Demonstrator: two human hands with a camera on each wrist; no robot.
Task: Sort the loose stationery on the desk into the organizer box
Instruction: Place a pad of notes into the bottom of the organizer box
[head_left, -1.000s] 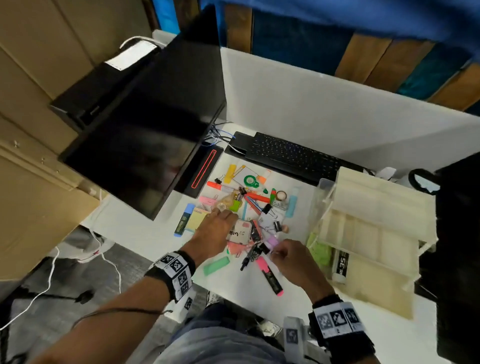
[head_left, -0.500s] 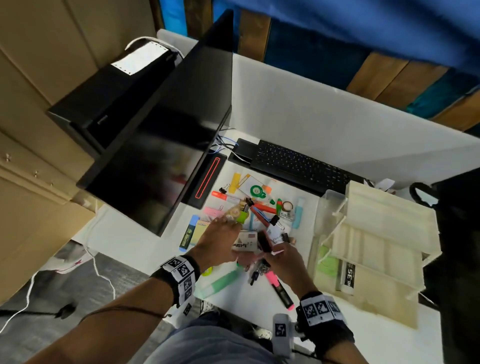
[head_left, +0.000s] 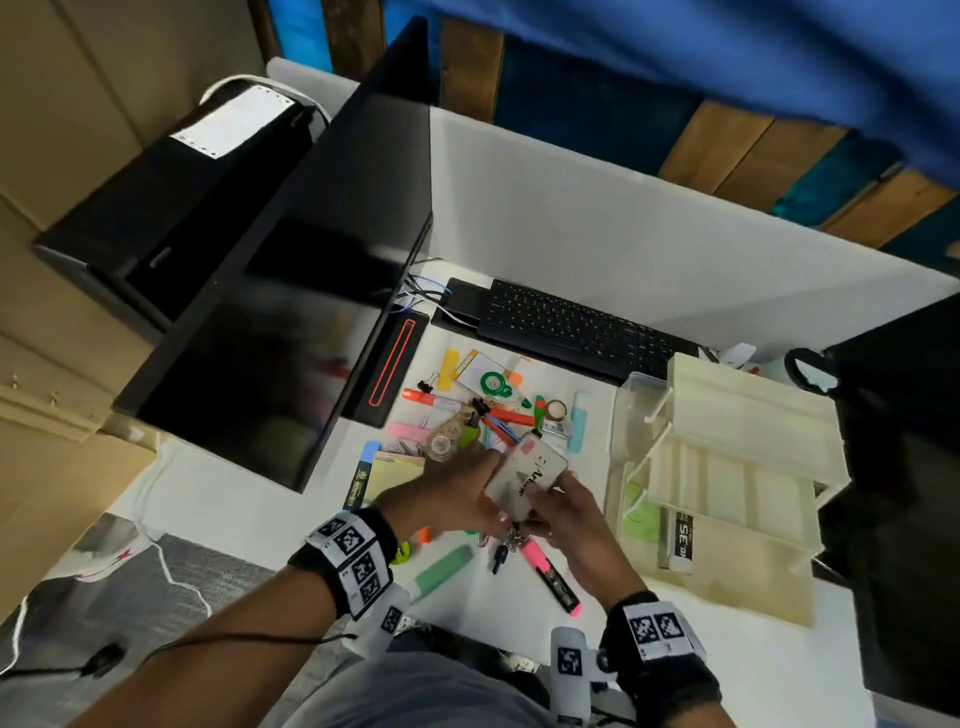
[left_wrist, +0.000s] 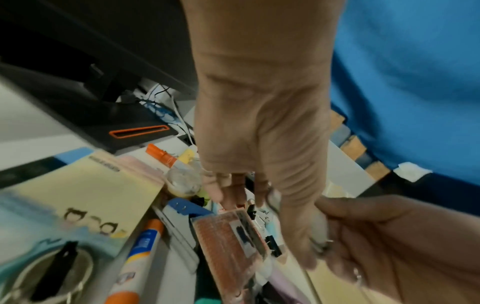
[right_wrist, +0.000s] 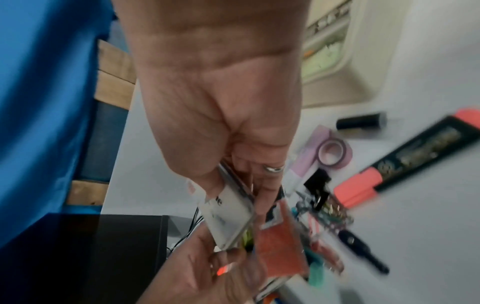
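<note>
Head view. Item: flat clear plastic case (head_left: 524, 480) with black lettering, held tilted above the stationery pile (head_left: 483, 410), off the desk (head_left: 244, 514). Grip: right hand (head_left: 569, 512) pinches its near end between thumb and fingers; left hand (head_left: 449, 493) curls its fingers round the left edge. Just right of both hands: cream organizer box (head_left: 737, 467), tiers fanned open. Near the wrists: pink highlighter (head_left: 550, 574) and green highlighter (head_left: 441, 569), lying flat. Behind the pile: black keyboard (head_left: 571, 327). To the left: dark monitor (head_left: 291, 312).

Dark monitor (head_left: 291, 332), black keyboard (head_left: 566, 325), printer (head_left: 171, 192)
</note>
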